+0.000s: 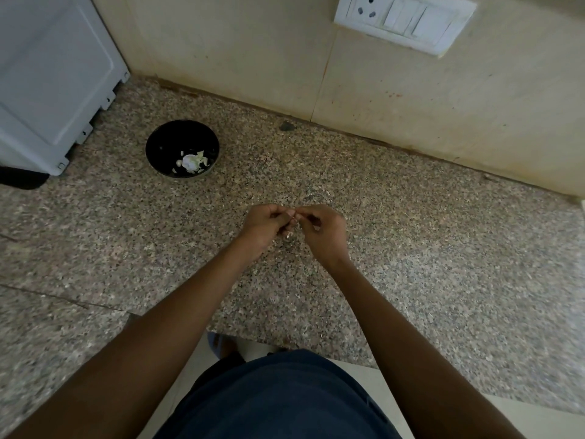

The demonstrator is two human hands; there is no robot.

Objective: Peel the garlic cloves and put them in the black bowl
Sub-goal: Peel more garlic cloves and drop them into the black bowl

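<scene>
While near wall: black bowl (158, 144) w/ garlic bits (191, 162)

Both hands are meeting over the speckled granite worktop (411, 248), fingertips together. The left hand (264, 228) and the right hand (323, 231) are each pinching a small garlic clove (293, 220) between them, most of it hidden by the curled fingers. A pale scrap of peel (288, 236) is showing just below the grip. Well apart, toward the far left, the black bowl (182, 134) is sitting on the worktop, holding white garlic pieces (191, 162) and bits of skin. A white appliance (53, 80) is standing beside the bowl, and a switch plate (405, 22) is sitting on the wall behind.
</scene>
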